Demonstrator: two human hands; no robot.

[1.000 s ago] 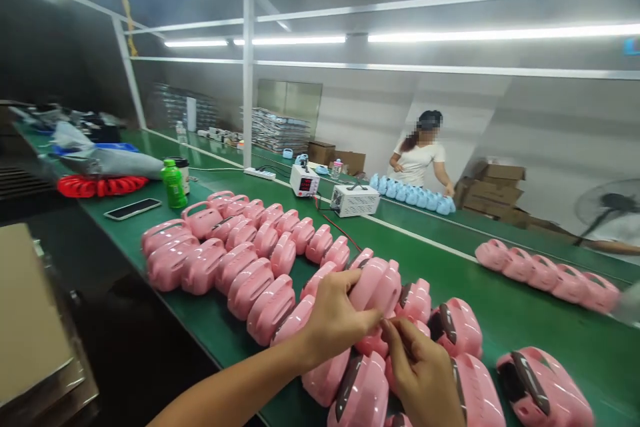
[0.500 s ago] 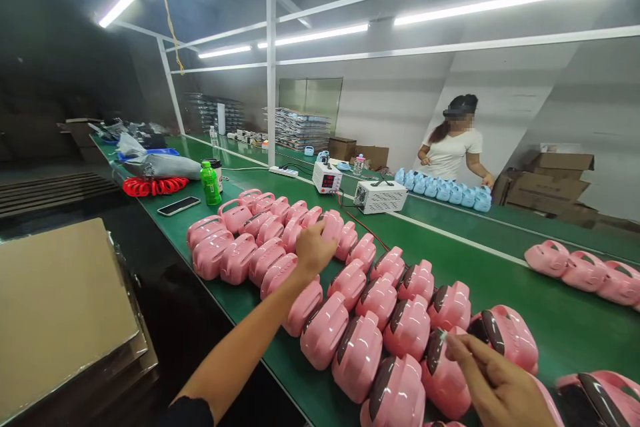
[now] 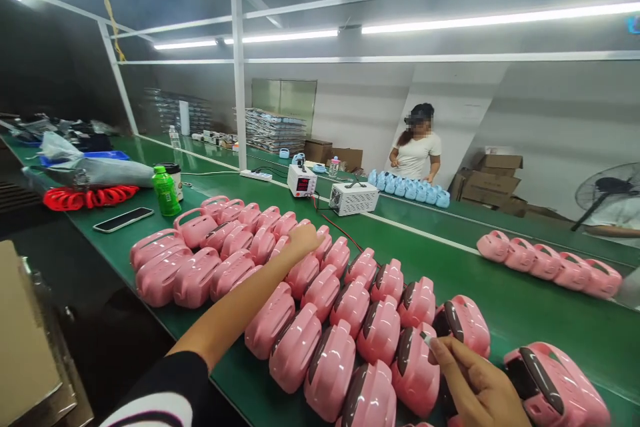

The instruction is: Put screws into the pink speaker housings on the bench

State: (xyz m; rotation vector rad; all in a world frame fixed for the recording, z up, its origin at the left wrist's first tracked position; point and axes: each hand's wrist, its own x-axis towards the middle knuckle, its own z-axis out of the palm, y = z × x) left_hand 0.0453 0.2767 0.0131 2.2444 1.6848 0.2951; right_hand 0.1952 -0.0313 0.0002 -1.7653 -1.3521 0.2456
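Note:
Rows of glossy pink plastic housings (image 3: 330,360) with loop handles stand on the green table (image 3: 425,233); many of the nearer ones carry a dark brown panel. My left hand (image 3: 304,240) reaches into the back rows, its fingers curled over one pink housing, which it mostly hides. Between thumb and fingertips, my right hand (image 3: 477,377) pinches a small whitish piece (image 3: 427,338), too small to name. It is held just over a housing in the near right rows, and whether they touch I cannot tell.
Behind the rows stand a power supply with red digits (image 3: 301,181) and a white vented box (image 3: 354,199). A green bottle (image 3: 165,191), phone (image 3: 123,219) and red rings (image 3: 90,197) lie left. Across the table, a person (image 3: 416,147) stands by light-blue housings (image 3: 407,188).
The view has swung to the right, bringing a fan into sight. My left hand now covers more of the housing it grips. My right hand still pinches the small piece.

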